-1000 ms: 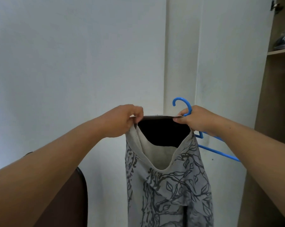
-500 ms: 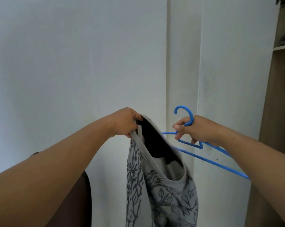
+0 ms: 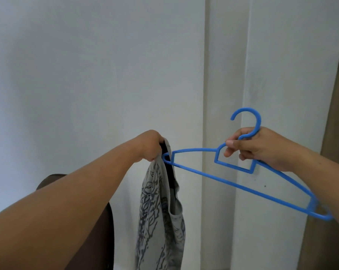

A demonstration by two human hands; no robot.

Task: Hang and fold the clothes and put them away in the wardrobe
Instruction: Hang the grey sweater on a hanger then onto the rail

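Observation:
A grey garment (image 3: pixel 159 215) printed with dark leaves and branches hangs straight down from my left hand (image 3: pixel 150 146), which grips its dark-lined top edge. My right hand (image 3: pixel 254 148) holds a blue plastic hanger (image 3: pixel 240 189) by the neck just under its hook, which points up. The hanger lies nearly level, and its left tip reaches the garment's top edge right beside my left hand. Whether that tip is inside the opening I cannot tell. The hanger's right end dips low in front of my right forearm.
A white wall (image 3: pixel 86 75) fills the left. A white wardrobe door (image 3: pixel 281 75) stands open on the right, with the brown wardrobe interior (image 3: pixel 338 98) and a shelf edge at the far right. A dark brown chair back (image 3: pixel 98 240) shows beneath my left arm.
My right hand let go of the garment's edge and carried the hanger right and up, turning it level. The garment's opening collapsed and hangs from my left hand alone.

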